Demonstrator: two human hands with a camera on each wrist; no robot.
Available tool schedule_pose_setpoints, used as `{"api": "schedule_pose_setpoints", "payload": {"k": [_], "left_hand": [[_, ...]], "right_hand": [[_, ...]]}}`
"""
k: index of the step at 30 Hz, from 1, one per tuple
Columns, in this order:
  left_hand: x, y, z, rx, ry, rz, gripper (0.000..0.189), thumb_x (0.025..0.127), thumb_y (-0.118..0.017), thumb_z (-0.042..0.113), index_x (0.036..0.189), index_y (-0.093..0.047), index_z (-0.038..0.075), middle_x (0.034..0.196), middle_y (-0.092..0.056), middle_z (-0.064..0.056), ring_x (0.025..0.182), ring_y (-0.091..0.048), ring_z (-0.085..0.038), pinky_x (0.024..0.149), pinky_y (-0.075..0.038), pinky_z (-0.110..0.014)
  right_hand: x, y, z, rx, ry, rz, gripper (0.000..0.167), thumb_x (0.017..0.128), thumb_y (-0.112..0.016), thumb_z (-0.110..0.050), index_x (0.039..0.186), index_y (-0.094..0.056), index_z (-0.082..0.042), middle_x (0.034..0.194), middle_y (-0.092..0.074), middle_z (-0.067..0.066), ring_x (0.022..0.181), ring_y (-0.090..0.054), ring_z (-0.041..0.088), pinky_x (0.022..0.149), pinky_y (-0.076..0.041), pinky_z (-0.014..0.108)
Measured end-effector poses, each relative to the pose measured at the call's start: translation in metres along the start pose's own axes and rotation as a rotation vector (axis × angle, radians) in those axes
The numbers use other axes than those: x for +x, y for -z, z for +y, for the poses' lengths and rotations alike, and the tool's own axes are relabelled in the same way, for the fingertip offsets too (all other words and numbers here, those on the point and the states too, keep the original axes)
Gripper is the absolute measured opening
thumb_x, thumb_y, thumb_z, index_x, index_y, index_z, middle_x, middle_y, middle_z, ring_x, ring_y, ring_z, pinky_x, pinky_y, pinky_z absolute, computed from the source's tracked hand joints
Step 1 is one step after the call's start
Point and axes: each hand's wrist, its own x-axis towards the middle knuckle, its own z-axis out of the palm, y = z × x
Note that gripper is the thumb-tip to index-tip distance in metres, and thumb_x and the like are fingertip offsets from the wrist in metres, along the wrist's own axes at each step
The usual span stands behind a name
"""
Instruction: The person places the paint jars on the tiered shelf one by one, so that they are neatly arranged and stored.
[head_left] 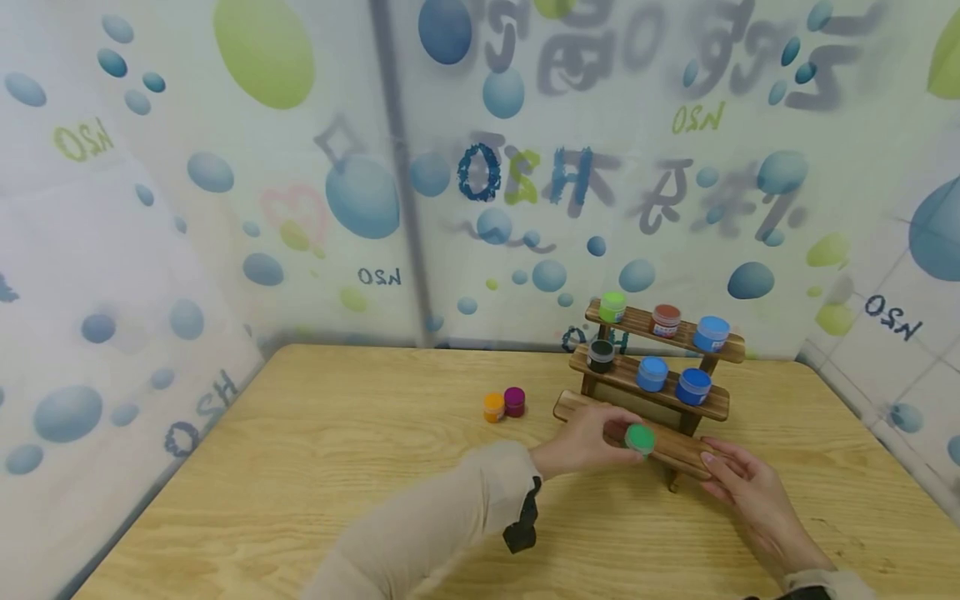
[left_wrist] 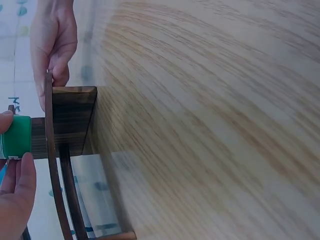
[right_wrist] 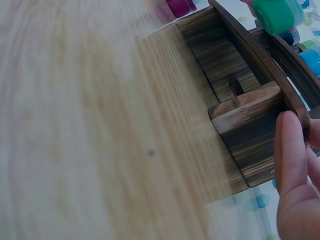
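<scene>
Between thumb and fingers, my left hand (head_left: 585,440) pinches a small green paint jar (head_left: 641,438) just above the lowest plank of a three-tier wooden display rack (head_left: 684,452). My right hand (head_left: 757,493) grips the right end of that lowest plank, with fingers (right_wrist: 292,150) against its underside in the right wrist view. The top tier bears a light green jar (head_left: 612,307), a reddish-brown jar (head_left: 666,320) and a blue jar (head_left: 712,333). On the middle tier stand a black jar (head_left: 600,356), a blue jar (head_left: 652,373) and a darker blue jar (head_left: 693,387).
An orange jar (head_left: 493,407) and a purple jar (head_left: 514,402) stand side by side on the wooden table (head_left: 315,433), left of the rack. Behind the table hangs a patterned curtain (head_left: 330,275) with bubbles and lettering.
</scene>
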Motion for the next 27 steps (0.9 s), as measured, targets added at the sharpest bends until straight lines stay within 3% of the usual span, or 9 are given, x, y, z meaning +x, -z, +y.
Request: {"api": "schedule_pose_setpoints", "payload": {"k": [17,27], "left_hand": [[0.025,-0.022,0.005,0.014,0.112,0.066,0.039,0.076,-0.071,0.019,0.113,-0.060,0.013,0.094,-0.058,0.010,0.080,-0.052,0.002,0.067,-0.042,-0.012],[0.034,-0.029,0.007,0.028,0.140,0.096,0.041,0.075,-0.072,0.019,0.113,-0.060,0.012,0.095,-0.060,0.009,0.080,-0.054,0.001,0.066,-0.042,-0.012]], "right_hand": [[0.001,0.001,0.000,-0.025,-0.005,-0.006,0.014,0.082,-0.063,-0.029,0.093,-0.058,-0.035,0.090,-0.059,-0.016,0.080,-0.057,0.002,0.068,-0.049,0.021],[0.001,0.002,-0.002,-0.044,-0.046,-0.013,0.016,0.083,-0.061,-0.031,0.098,-0.054,-0.032,0.091,-0.058,-0.017,0.082,-0.056,0.001,0.071,-0.049,0.022]]}}
